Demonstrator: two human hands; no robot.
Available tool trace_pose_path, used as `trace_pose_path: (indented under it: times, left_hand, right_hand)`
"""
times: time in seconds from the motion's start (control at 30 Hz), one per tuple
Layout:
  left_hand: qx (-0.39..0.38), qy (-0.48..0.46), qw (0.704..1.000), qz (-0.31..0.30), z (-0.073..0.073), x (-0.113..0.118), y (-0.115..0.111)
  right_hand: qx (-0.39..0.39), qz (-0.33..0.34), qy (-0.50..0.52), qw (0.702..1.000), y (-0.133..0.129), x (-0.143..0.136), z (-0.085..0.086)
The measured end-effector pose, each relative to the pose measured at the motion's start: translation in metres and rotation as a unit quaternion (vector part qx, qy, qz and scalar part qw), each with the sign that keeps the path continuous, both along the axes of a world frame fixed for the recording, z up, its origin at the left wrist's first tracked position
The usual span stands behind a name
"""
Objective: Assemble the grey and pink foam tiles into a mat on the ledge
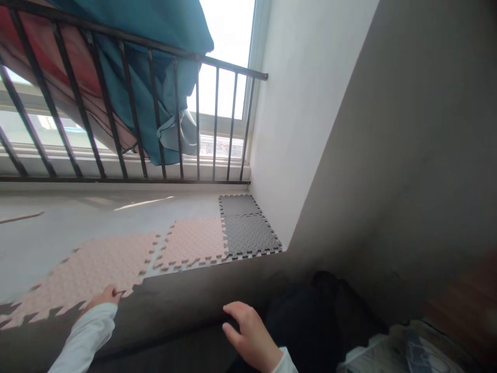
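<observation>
left hand (104, 299): fingers look pinched on left pink tile (97, 261), near-right corner. right hand (251, 331): fingers half open, empty. tile's on the ledge (34, 254) (gap to right pink tile (196, 238)). i'd keep it flat, edges square.

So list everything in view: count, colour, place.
Window: one, bright, top.
Railing: one, black, before window.
Cloths: two-plus, teal and reddish, at railing.
Wall: one, white, right.
Ledge: one, pale grey, below railing.
Strip: one, brownish, ledge's far left.
Pink tiles: two, pink, ledge front.
Grey tiles: two, dark grey, ledge's right end.
Plastic: count unclear, whitish, lower right.
Dark shape: one, blackish, bottom middle.
Left hand: one, white-sleeved, at left pink tile.
Right hand: one, white-sleeved, bottom middle.
</observation>
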State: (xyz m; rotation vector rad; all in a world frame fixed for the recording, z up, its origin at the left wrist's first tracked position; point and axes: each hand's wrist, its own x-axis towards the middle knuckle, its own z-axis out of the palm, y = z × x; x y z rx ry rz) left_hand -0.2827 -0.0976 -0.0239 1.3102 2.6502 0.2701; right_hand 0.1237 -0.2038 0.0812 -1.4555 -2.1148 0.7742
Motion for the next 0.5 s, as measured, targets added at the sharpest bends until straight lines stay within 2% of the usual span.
trace_pose_path:
  times: [0.1, 0.23, 0.37, 0.5]
  left_hand:
    - [-0.078, 0.01, 0.997, 0.012, 0.006, -0.019, 0.007]
    - [-0.125, 0.022, 0.991, 0.037, 0.016, -0.031, 0.004]
    - [-0.147, 0.044, 0.985, 0.082, 0.027, -0.027, -0.005]
    - [-0.17, 0.035, 0.982, 0.069, 0.03, -0.024, -0.013]
  right_hand:
    - [0.019, 0.003, -0.006, 1.0, 0.015, -0.001, 0.006]
    - [0.037, -0.015, -0.054, 0.998, 0.052, 0.001, 0.004]
    - [0.031, -0.072, -0.173, 0.982, 0.1, 0.006, -0.014]
    - [0.031, -0.12, -0.251, 0.96, 0.14, 0.01, -0.04]
